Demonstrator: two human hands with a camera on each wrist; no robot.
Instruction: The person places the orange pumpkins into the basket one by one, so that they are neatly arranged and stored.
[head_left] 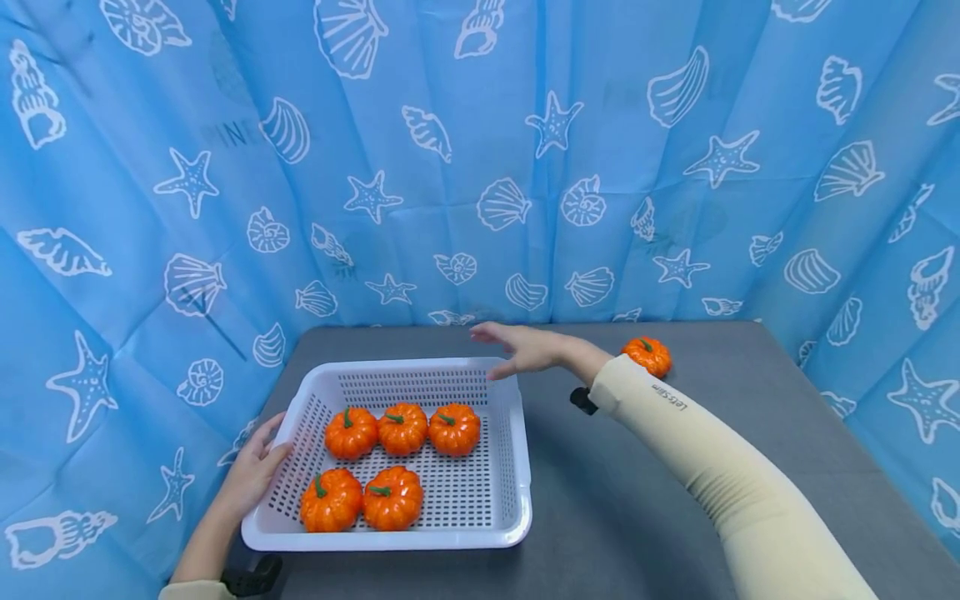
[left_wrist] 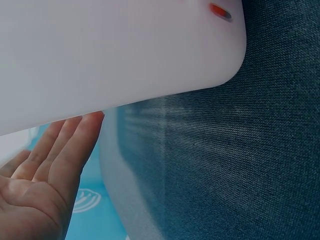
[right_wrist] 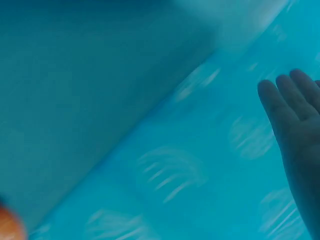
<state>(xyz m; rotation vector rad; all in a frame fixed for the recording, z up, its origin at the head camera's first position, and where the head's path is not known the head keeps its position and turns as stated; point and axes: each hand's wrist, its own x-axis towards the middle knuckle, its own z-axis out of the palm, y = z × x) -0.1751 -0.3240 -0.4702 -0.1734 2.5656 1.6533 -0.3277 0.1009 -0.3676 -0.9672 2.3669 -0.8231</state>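
A white plastic basket (head_left: 390, 540) with slotted walls stands on the left of the table. Inside it lie several small orange pumpkins with green stems, three in a back row, among them a pumpkin (head_left: 454, 430), and two in front, among them a pumpkin (head_left: 392, 497). My left hand (head_left: 255, 467) is at the basket's left rim; in the left wrist view its nearly straight fingers (left_wrist: 75, 145) touch the wall from outside. My right hand (head_left: 528, 348) is over the basket's back right corner, fingers extended, holding nothing. Another pumpkin (head_left: 647, 357) sits on the table behind my right forearm.
The grey table (head_left: 622, 500) runs back to a blue curtain (head_left: 480, 167) printed with white shells and starfish. The curtain also closes off both sides. My right sleeve (head_left: 720, 483) crosses over the table's right part.
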